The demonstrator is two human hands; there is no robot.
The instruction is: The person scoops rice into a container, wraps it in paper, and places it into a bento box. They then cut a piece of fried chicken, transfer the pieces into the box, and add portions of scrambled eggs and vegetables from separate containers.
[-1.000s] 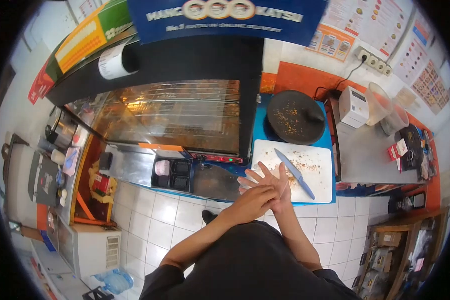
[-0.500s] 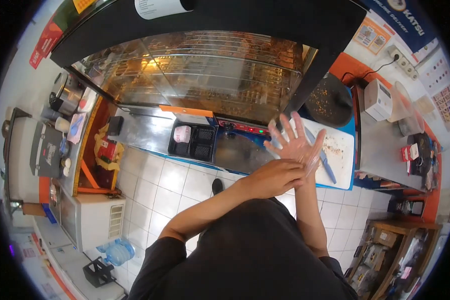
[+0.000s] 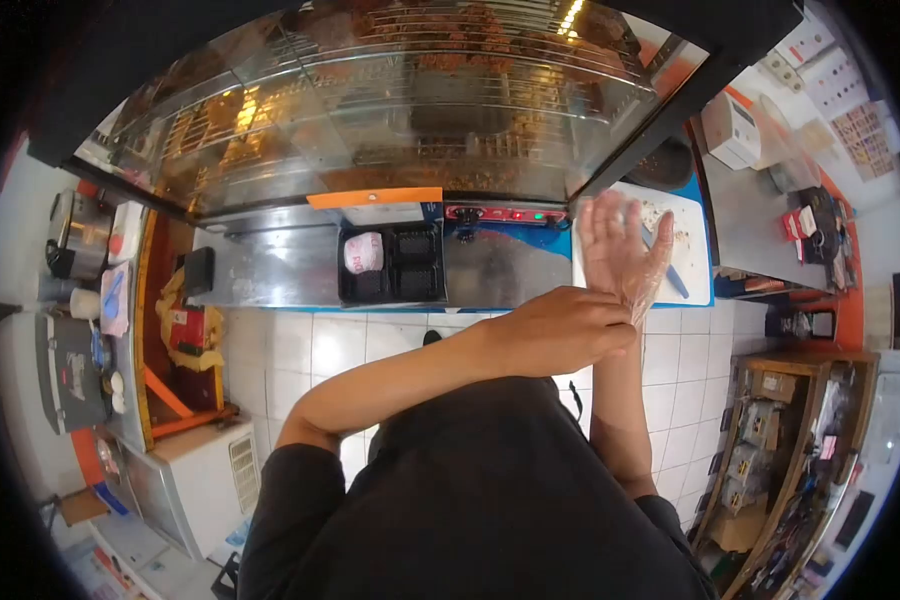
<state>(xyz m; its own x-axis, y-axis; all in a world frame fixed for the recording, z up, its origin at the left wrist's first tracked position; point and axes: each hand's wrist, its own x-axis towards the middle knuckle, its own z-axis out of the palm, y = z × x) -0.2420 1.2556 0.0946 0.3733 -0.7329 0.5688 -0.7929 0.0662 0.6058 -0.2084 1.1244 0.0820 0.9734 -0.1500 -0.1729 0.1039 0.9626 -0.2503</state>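
Observation:
A clear plastic glove covers my right hand (image 3: 622, 245), raised palm up with its fingers spread, above the white cutting board (image 3: 698, 262). My left hand (image 3: 562, 328) reaches across and pinches the glove's cuff (image 3: 638, 303) at the right wrist. A knife with a blue handle (image 3: 678, 281) lies on the board beside crumbs, partly hidden by the right hand. Left of the hands, a black compartment tray (image 3: 395, 297) on the metal counter holds a white wrapped bundle (image 3: 363, 252) with pink print.
A glass-fronted display cabinet (image 3: 450, 190) with wire racks and brown food rises behind the counter (image 3: 280, 268). A dark round pan (image 3: 660, 165) is beyond the board. A side table with a cooker (image 3: 82, 235) stands left; wooden shelves (image 3: 820, 400) stand right.
The view has tilted and shifted, so the cabinet looks nearer. The gloved fingers are closer together than before, and my left hand is still at the cuff.

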